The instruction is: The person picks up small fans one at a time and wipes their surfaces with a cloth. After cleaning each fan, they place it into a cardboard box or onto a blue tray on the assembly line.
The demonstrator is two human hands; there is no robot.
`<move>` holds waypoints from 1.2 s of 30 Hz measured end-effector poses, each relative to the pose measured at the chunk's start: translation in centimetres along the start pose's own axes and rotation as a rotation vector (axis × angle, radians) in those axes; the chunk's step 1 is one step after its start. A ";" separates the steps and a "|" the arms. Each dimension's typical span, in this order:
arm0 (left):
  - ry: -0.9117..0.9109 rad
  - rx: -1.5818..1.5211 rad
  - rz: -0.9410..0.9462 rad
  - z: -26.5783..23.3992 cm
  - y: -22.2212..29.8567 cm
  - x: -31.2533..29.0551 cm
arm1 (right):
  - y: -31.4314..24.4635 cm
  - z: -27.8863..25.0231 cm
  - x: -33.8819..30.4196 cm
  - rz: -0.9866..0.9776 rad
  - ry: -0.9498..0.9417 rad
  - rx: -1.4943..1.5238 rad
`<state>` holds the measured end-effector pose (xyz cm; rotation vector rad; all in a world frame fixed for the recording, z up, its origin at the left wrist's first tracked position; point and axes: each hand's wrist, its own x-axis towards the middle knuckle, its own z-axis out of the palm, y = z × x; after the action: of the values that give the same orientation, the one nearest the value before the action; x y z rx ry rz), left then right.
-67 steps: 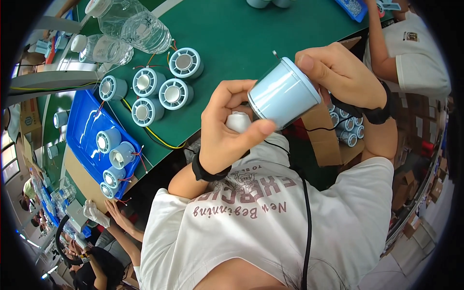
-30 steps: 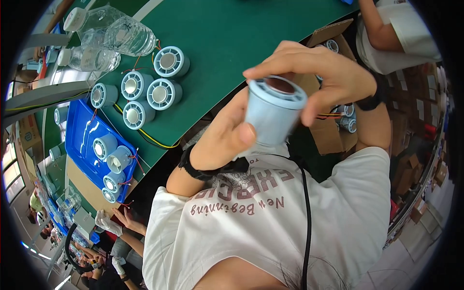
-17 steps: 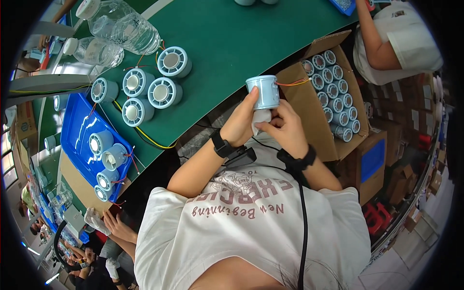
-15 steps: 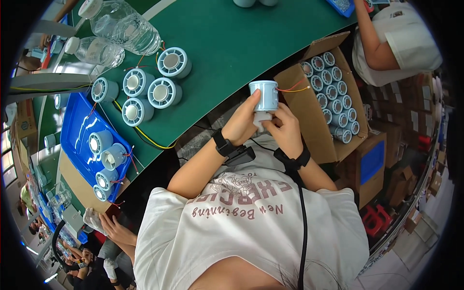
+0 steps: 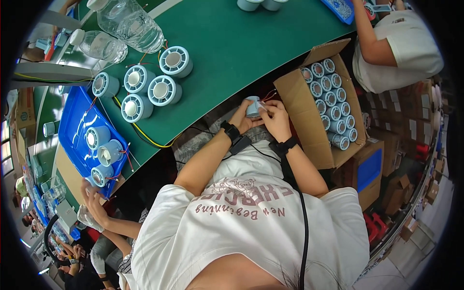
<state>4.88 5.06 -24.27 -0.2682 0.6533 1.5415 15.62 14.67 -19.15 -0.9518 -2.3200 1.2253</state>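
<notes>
Above my lap, just off the table's edge, my left hand (image 5: 239, 120) is wrapped round a light-blue cylindrical motor unit (image 5: 252, 109) with thin red and yellow wires. My right hand (image 5: 276, 121) pinches a small white piece of cloth or tissue (image 5: 261, 105) against the unit's side. Both hands partly cover the unit, which is tilted. Several similar units stand on the green table (image 5: 212, 53) to the left, such as one with a silver disc and spoked rim (image 5: 165, 90).
An open cardboard box (image 5: 299, 113) full of such units stands to the right. At left, a blue tray (image 5: 72, 125) holds more units, and a co-worker's hand (image 5: 94, 200) is at its near end. Clear plastic bottles (image 5: 130, 26) lie at the far left. Another person (image 5: 398, 48) works at the far right.
Both my hands have lowered the motor unit toward my lap and tilted it. The white piece has moved from below it to its side. A co-worker's hand has reached up to the blue tray.
</notes>
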 end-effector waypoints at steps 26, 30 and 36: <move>0.015 -0.078 0.190 -5.9 0.7 2.4 | 2.7 6.6 4.4 1.016 -0.406 0.726; -0.007 -0.087 0.087 -3.1 0.8 1.4 | 4.0 4.1 4.2 1.050 -0.526 0.815; 0.130 0.027 -0.132 0.4 2.8 -3.2 | 1.6 -3.6 1.4 0.426 -0.044 0.484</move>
<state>2.57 2.73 -21.60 -0.3861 0.7429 1.3960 17.36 18.44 -18.48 -1.2705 -1.7563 1.8758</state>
